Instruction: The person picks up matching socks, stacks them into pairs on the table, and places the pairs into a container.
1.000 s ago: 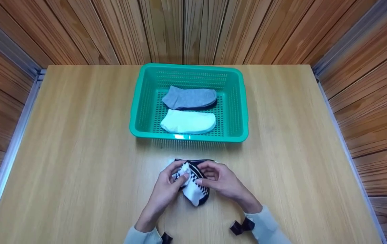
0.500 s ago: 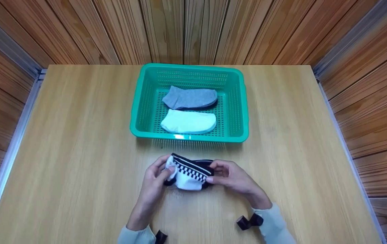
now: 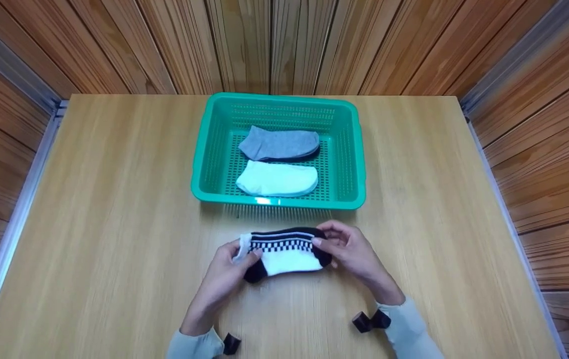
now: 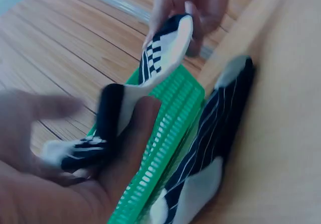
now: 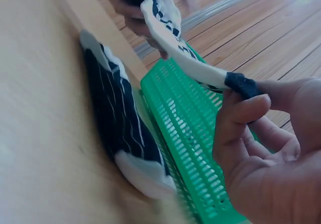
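Observation:
A white-and-black ankle sock with a checkered band [image 3: 289, 260] is stretched sideways above the table, held between both hands. My left hand [image 3: 220, 274] grips its left end, where white fabric bunches by the black heel; the thumb lies on top. At the black right end, my right hand [image 3: 356, 252] pinches the sock between thumb and fingers, clearest in the right wrist view. Beneath them a second sock, black with thin pale lines and pale ends [image 5: 118, 108], lies flat on the table. The held sock hides it in the head view.
A green plastic basket [image 3: 279, 203] stands just beyond the hands on the wooden table [image 3: 115, 224]. In it lie a grey sock [image 3: 279, 144] and, nearer, a white sock [image 3: 277, 179]. Wood-panelled walls [image 3: 294, 45] border the table at the back and sides.
The held sock has gone from bunched up to spread out lengthwise, its checkered side showing. My hands have moved apart, the left one leftward and the right one rightward to the black end.

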A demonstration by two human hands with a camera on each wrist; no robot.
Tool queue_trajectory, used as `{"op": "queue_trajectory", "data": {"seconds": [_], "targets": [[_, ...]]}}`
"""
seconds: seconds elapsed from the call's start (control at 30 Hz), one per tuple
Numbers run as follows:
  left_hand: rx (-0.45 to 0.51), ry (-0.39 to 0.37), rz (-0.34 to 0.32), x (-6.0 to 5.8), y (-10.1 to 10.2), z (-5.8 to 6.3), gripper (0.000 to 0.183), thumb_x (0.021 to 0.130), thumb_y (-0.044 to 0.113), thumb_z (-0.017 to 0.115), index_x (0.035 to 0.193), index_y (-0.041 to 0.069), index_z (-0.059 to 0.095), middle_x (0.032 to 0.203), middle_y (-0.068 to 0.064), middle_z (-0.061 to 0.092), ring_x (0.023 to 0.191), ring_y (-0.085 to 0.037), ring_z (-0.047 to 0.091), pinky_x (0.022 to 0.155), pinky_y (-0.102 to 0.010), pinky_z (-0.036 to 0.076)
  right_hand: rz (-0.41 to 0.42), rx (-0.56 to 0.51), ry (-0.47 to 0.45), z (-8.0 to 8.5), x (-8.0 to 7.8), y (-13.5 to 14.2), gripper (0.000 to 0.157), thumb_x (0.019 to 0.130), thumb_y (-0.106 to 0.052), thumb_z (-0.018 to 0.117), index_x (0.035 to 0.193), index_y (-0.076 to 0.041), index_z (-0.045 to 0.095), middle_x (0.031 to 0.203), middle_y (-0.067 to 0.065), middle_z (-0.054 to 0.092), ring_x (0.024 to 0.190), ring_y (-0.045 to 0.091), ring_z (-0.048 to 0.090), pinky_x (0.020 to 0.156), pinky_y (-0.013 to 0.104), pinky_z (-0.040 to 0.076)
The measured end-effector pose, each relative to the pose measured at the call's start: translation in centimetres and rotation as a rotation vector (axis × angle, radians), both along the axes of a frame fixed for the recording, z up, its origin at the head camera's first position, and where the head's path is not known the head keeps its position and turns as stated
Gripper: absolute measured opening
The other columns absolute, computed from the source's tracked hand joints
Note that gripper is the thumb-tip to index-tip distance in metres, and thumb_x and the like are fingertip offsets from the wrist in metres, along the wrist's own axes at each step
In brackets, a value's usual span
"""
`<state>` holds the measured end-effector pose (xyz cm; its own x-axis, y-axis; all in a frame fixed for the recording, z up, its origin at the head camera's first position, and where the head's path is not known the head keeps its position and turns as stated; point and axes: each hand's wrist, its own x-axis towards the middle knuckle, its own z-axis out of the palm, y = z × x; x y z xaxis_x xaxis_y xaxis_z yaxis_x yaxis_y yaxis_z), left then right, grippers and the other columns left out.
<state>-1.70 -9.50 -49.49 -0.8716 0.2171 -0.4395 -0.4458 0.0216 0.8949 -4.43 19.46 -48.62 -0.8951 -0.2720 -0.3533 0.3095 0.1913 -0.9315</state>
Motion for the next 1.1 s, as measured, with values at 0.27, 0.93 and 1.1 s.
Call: {"op": "queue_trajectory", "data": {"seconds": [0.27, 0.93, 1.1], "targets": [[-0.157, 0.066, 0.016, -0.5, -0.5, -1.4, 0.022, 0.104, 0.009, 0.062, 0.120, 0.001, 0.074, 0.108, -0.010, 0.076, 0.090, -0.018, 0.062, 0.079, -0.023, 0.049, -0.013, 0.220, 0.087, -0.5, 0.1, 0.0, 0.025, 0.096, -0.017, 0.077, 0.116, -0.004, 0.070, 0.088, 0.005, 0.068, 0.057, 0.010, 0.054, 0.047, 0.021, 0.043], [-0.680, 0.182, 0.028, -0.7, -0.5, -2.1, 0.020, 0.095, 0.023, 0.078, 0.109, 0.008, 0.078, 0.079, -0.002, 0.068, 0.070, -0.015, 0.057, 0.067, -0.027, 0.043, -0.045, 0.544, 0.174, -1.2, 0.2, -1.3, 0.012, 0.089, -0.008, 0.082, 0.097, -0.008, 0.072, 0.079, 0.002, 0.064, 0.067, 0.013, 0.054, 0.054, 0.022, 0.039], [-0.717, 0.180, 0.031, -1.1, -0.4, -2.0, 0.021, 0.095, 0.024, 0.078, 0.110, 0.009, 0.077, 0.080, -0.003, 0.067, 0.071, -0.017, 0.057, 0.067, -0.028, 0.042, -0.039, 0.568, 0.199, -1.3, 0.3, -1.5, 0.012, 0.089, -0.008, 0.082, 0.095, -0.008, 0.071, 0.079, 0.002, 0.063, 0.070, 0.013, 0.054, 0.057, 0.022, 0.039]]}}
